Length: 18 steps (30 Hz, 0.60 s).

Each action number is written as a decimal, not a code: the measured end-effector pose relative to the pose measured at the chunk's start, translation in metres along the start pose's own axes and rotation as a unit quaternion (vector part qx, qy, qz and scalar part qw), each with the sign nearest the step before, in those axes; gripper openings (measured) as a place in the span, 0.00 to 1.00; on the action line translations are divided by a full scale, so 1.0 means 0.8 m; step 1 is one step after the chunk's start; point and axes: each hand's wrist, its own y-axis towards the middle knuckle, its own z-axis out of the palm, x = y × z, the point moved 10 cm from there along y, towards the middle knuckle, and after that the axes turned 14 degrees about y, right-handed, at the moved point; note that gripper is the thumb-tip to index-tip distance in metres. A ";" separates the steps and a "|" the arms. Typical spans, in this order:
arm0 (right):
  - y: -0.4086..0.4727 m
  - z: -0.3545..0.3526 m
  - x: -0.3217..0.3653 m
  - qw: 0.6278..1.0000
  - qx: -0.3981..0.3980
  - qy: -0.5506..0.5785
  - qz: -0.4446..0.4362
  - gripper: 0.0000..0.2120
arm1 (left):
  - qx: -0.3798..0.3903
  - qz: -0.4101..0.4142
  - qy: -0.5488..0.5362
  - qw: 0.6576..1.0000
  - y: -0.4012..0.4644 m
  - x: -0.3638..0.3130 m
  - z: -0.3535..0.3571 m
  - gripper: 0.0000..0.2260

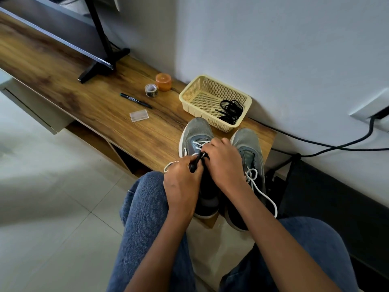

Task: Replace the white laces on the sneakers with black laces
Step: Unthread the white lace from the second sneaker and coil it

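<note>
- Sneakers: left sneaker (pixel 194 133), part white-laced, beside right sneaker (pixel 249 148).
- Left hand (pixel 182 182) pinches black lace (pixel 194 164).
- Right hand (pixel 224 163) curled over eyelets; its grasp hidden.
- Basket (pixel 189 95) holds black laces (pixel 230 110).

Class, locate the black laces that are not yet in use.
In the head view, the black laces lie bundled in the cream basket against the wall, just beyond the sneakers' toes.
</note>
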 end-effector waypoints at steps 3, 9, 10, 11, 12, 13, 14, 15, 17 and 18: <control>0.001 -0.001 -0.002 1.000 -0.023 0.000 -0.004 0.03 | 0.016 -0.003 0.011 1.000 0.000 0.000 0.005 0.10; -0.008 0.004 -0.017 0.997 -0.031 0.070 0.033 0.04 | 0.010 -0.012 -0.013 1.000 -0.002 0.001 0.004 0.12; -0.010 0.004 -0.020 0.995 -0.037 0.086 0.044 0.04 | 0.010 -0.015 -0.014 1.000 -0.002 0.002 0.004 0.12; -0.011 0.003 -0.023 0.993 -0.044 0.098 0.055 0.04 | 0.012 -0.018 -0.015 1.000 -0.002 0.004 0.006 0.12; -0.011 0.002 -0.025 0.990 -0.054 0.109 0.068 0.04 | 0.013 -0.021 -0.016 1.000 -0.002 0.005 0.007 0.12; -0.012 0.001 -0.030 0.986 -0.068 0.126 0.086 0.04 | 0.014 -0.024 -0.015 1.000 -0.002 0.006 0.008 0.12; -0.013 -0.001 -0.037 0.978 -0.084 0.153 0.112 0.04 | 0.013 -0.026 -0.014 0.999 -0.002 0.007 0.009 0.12; -0.015 -0.002 -0.047 0.966 -0.099 0.188 0.149 0.05 | 0.011 -0.029 -0.012 0.999 -0.002 0.008 0.009 0.12; -0.021 0.000 -0.074 0.924 -0.127 0.270 0.240 0.06 | 0.006 -0.033 -0.012 0.999 -0.002 0.008 0.007 0.11; -0.026 0.003 -0.087 0.895 -0.138 0.313 0.285 0.06 | 0.005 -0.034 -0.013 0.999 -0.002 0.008 0.006 0.11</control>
